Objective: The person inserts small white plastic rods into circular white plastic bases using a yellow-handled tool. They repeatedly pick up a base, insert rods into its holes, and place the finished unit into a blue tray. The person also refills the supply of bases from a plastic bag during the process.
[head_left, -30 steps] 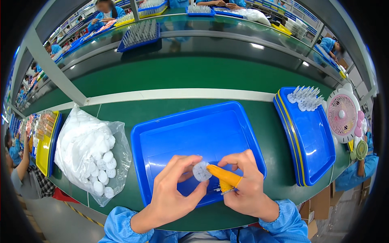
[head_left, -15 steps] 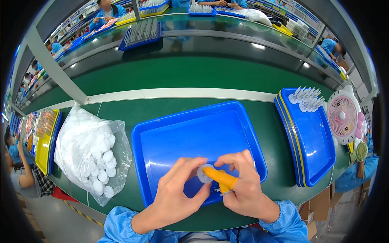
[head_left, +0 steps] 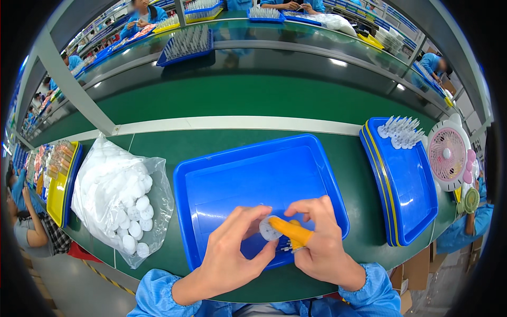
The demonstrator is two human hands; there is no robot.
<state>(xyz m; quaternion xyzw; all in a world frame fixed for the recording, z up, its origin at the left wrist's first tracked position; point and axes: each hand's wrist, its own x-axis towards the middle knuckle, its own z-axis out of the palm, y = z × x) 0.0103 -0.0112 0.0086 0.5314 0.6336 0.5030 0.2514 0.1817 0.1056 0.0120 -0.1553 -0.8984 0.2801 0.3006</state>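
My left hand (head_left: 230, 249) pinches a round, translucent white plastic disc (head_left: 267, 230) by its rim, between thumb and fingertips. Against the disc's face presses a finger of my right hand (head_left: 325, 240), covered by a yellow finger cot (head_left: 291, 231). Several thin metal pins (head_left: 287, 246) stick out from under that finger, held in the curled right hand. Both hands are over the near part of a blue tray (head_left: 253, 182). To the left, a clear plastic bag (head_left: 108, 182) lies with its mouth spread, full of similar white discs (head_left: 135, 229).
On the right stand stacked blue and yellow trays (head_left: 404, 203), with a cluster of pinned discs (head_left: 401, 132) at the top one's far end. A pink-and-white fan (head_left: 447, 153) is beside them. Far off, a blue tray of upright pieces (head_left: 187, 45) sits on the belt; people work beyond.
The yellow-covered finger has shifted slightly on the disc, and more of the pins now shows beneath it. My left hand keeps its pinch. The whole view has moved a little.
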